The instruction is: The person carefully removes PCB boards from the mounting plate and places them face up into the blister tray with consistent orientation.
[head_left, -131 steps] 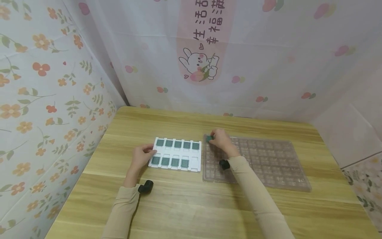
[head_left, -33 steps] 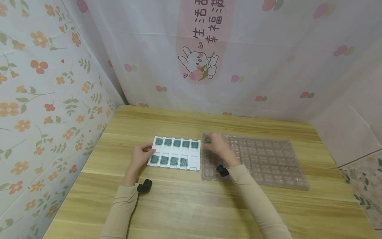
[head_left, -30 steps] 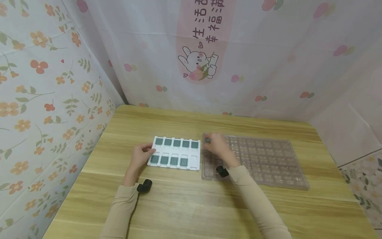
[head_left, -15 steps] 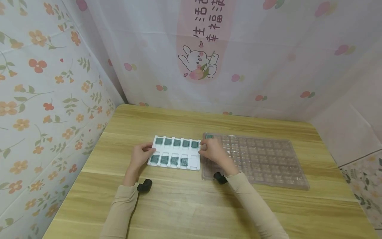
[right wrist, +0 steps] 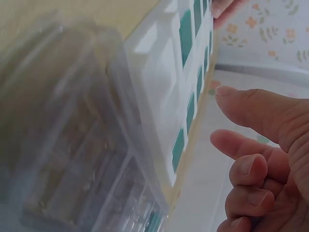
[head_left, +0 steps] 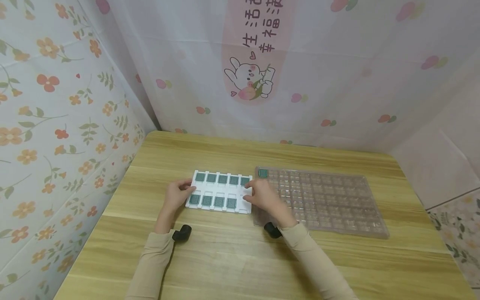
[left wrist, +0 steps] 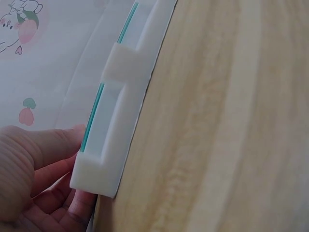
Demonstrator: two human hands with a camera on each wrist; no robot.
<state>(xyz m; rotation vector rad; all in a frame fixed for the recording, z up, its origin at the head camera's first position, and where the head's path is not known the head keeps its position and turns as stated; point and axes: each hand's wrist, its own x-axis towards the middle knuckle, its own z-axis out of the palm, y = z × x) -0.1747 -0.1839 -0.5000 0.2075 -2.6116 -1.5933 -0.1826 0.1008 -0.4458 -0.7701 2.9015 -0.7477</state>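
Observation:
A white plastic tray (head_left: pixel 217 189) carries two rows of square green chips; the front row's rightmost pocket holds none. My left hand (head_left: pixel 177 196) grips the tray's left end between thumb and fingers, and in the left wrist view the thumb (left wrist: pixel 63 145) lies along its edge. Over the tray's right end is my right hand (head_left: pixel 264 195), close to the rear row's last chip (head_left: pixel 245 181). Its thumb and index finger stand apart with nothing between them in the right wrist view. One green chip (head_left: pixel 263 173) lies in the far left corner pocket of the clear tray (head_left: pixel 337 208).
To the right of the white tray, the clear tray with many small pockets lies flat on the wood-grain table (head_left: pixel 225 258). A patterned curtain (head_left: pixel 180 62) hangs behind the table. Black wrist cameras (head_left: pixel 182 233) sit on both wrists.
My right hand has let go of a chip in the clear tray's corner pocket. It has moved left and nearer, over the white tray's right end. My left hand keeps its grip.

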